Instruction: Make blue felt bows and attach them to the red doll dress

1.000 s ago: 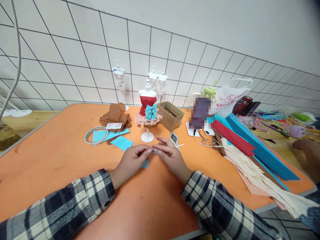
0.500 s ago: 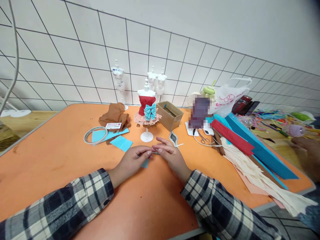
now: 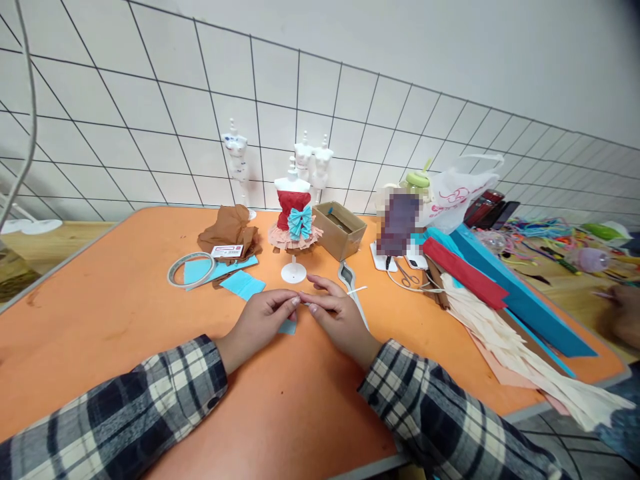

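Observation:
My left hand (image 3: 263, 319) is closed in a pinch, its thumb pressed on the index finger. A light blue piece of crepe paper (image 3: 287, 327) shows just below those fingertips; I cannot tell whether they grip it or it lies on the table. My right hand (image 3: 343, 320) meets the left one fingertip to fingertip, thumb and index finger closed together and another finger stretched out. Whatever small thing is between the fingers is mostly hidden. Right behind the hands stands a small white dress form (image 3: 293, 272) wearing a red bodice, a pink ruffle and a blue bow (image 3: 301, 223).
To the left lie a tape roll (image 3: 173, 270), blue paper (image 3: 243, 285), a small box (image 3: 227, 251) and brown paper (image 3: 225, 230). A cardboard box (image 3: 343, 237), scissors (image 3: 407, 275) and a red paper roll (image 3: 463, 273) are to the right. Bare dress forms (image 3: 236, 160) stand behind.
Both hands have shifted slightly left, with their fingertips closer together. The thin, shiny bit seen between the fingers earlier is now nearly covered. More of the grey strip beside my right hand shows.

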`<action>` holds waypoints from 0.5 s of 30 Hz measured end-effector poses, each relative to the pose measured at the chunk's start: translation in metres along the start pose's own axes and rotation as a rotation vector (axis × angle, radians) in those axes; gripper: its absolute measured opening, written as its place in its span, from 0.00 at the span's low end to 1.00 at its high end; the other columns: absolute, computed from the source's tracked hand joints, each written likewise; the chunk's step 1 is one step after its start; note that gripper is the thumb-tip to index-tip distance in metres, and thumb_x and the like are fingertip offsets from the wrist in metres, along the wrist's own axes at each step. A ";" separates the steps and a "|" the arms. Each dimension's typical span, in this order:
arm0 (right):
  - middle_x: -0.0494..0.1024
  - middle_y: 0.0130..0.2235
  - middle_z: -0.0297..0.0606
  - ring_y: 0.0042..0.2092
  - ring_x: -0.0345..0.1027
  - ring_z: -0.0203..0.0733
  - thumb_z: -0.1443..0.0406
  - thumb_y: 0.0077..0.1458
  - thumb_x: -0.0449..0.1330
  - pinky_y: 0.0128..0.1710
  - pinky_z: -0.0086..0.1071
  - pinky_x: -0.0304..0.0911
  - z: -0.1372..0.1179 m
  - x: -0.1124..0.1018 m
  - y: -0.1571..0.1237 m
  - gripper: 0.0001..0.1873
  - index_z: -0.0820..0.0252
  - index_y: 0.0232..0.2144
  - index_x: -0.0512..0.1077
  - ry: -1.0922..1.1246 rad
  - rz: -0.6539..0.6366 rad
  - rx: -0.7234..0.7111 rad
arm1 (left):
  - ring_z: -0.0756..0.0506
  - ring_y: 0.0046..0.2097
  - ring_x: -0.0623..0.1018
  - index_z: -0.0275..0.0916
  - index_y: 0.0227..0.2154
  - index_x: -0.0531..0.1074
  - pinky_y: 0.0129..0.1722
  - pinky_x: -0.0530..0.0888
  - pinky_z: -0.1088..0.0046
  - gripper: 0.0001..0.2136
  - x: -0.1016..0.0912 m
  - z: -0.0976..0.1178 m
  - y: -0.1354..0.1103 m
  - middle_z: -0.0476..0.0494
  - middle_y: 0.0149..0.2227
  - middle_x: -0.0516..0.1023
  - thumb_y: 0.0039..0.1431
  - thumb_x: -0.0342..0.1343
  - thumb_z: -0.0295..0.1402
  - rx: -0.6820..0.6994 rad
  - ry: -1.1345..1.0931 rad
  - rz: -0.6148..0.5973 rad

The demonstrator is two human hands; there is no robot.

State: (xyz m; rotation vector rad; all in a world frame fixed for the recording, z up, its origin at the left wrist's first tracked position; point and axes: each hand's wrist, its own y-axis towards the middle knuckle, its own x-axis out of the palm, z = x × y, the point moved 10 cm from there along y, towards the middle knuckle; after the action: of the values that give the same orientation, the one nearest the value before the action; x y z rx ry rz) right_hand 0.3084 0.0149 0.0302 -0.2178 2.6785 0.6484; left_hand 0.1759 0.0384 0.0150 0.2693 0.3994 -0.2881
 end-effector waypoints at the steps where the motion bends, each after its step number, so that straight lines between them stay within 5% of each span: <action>1: 0.68 0.60 0.36 0.58 0.64 0.45 0.63 0.59 0.57 0.57 0.46 0.61 -0.004 0.000 -0.001 0.16 0.45 0.48 0.76 -0.039 0.003 -0.035 | 0.48 0.25 0.72 0.38 0.32 0.79 0.26 0.67 0.75 0.13 0.000 0.001 0.000 0.48 0.22 0.76 0.60 0.52 0.39 0.006 -0.004 -0.004; 8: 0.69 0.59 0.36 0.56 0.63 0.47 0.68 0.57 0.57 0.56 0.47 0.60 -0.037 0.008 -0.008 0.19 0.49 0.49 0.75 -0.394 -0.042 -0.292 | 0.47 0.27 0.76 0.37 0.26 0.77 0.29 0.71 0.75 0.11 0.005 -0.001 -0.002 0.46 0.25 0.79 0.58 0.53 0.36 -0.004 -0.114 -0.076; 15: 0.70 0.59 0.38 0.56 0.64 0.46 0.67 0.59 0.56 0.56 0.46 0.60 -0.031 0.001 -0.005 0.17 0.51 0.48 0.76 -0.373 0.017 -0.253 | 0.49 0.27 0.76 0.36 0.28 0.77 0.28 0.73 0.77 0.11 0.010 -0.005 -0.002 0.47 0.25 0.80 0.58 0.52 0.36 -0.115 -0.160 -0.107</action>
State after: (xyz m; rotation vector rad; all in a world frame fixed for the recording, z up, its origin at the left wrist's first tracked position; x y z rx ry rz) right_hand 0.2985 -0.0045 0.0532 -0.1254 2.2434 0.9329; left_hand 0.1820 0.0357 0.0061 0.1112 0.2716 -0.3870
